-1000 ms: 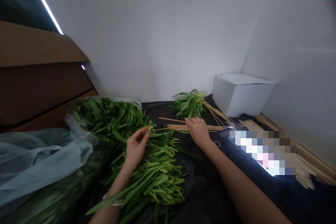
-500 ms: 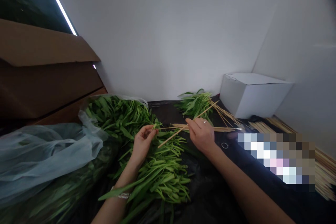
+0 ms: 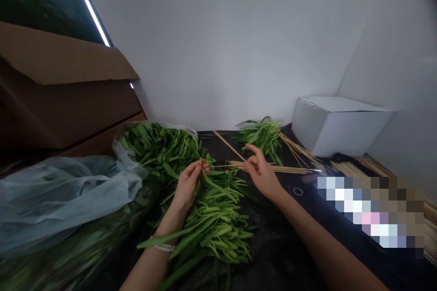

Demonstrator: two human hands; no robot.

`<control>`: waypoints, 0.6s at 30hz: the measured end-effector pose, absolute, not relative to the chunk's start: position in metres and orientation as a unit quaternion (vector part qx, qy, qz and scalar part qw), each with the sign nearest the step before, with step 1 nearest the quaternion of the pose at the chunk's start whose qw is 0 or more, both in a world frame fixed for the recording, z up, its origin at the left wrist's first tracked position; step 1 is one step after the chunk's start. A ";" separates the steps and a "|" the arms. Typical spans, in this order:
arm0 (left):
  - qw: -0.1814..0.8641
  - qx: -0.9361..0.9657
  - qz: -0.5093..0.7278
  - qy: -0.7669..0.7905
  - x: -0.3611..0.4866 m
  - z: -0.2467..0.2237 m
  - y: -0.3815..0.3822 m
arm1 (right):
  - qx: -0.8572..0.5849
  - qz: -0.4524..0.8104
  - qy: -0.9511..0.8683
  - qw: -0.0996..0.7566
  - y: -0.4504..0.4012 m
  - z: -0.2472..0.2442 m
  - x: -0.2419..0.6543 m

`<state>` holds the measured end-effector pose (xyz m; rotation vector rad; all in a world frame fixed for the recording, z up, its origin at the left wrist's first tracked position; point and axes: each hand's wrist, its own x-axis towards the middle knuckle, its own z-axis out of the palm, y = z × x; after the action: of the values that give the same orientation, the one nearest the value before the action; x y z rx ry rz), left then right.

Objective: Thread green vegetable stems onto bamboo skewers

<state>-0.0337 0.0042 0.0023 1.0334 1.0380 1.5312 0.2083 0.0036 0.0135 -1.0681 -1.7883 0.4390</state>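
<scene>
Thumb and fingers of my left hand (image 3: 189, 181) are pinched on a green leafy stem (image 3: 202, 162). My right hand (image 3: 262, 173) grips the lower end of a thin wooden stick (image 3: 228, 144), which slants up to the left; its index finger is stretched out. Below the hands lies a pile of loose green stems (image 3: 227, 227) on black plastic. Several more sticks (image 3: 290, 169) lie just behind my right hand. A leafy bunch on sticks (image 3: 261, 134) rests farther back.
A clear plastic bag (image 3: 68, 186) with greens is at the left, beside a cardboard box (image 3: 78, 100). A white box (image 3: 341, 122) stands at the back right. A small ring (image 3: 298, 191) and bundles of sticks (image 3: 348, 169) lie on the right.
The stick in my right hand has turned; it slanted down to the left and now points up to the left. My right index finger has stretched out. The view has shifted slightly left.
</scene>
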 end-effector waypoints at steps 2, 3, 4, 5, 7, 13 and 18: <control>0.496 0.418 0.630 0.428 -0.034 0.003 0.004 | -0.438 0.052 -0.802 0.403 -0.003 0.014 0.206; 0.498 0.410 0.633 0.429 -0.034 0.003 0.004 | -0.438 -0.001 -0.825 0.358 -0.006 0.013 0.205; 0.500 0.401 0.637 0.428 -0.034 0.003 0.004 | -0.443 -0.041 -0.838 0.315 -0.008 0.013 0.204; 0.504 0.392 0.641 0.426 -0.034 0.003 0.004 | -0.457 -0.069 -0.842 0.278 -0.009 0.012 0.204; 0.512 0.376 0.649 0.418 -0.035 0.002 0.004 | -0.500 -0.100 -0.831 0.220 -0.009 0.012 0.204; 0.515 0.360 0.662 0.409 -0.034 0.003 0.005 | -0.555 -0.110 -0.811 0.147 -0.005 0.012 0.205; 0.495 0.403 0.643 0.423 -0.030 0.002 0.003 | -0.520 -0.120 -0.827 0.179 -0.009 0.003 0.195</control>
<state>-0.0304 0.0031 0.0021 0.9765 1.0256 1.5574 0.1948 -0.0087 0.0030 -1.4692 -2.3370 -0.3401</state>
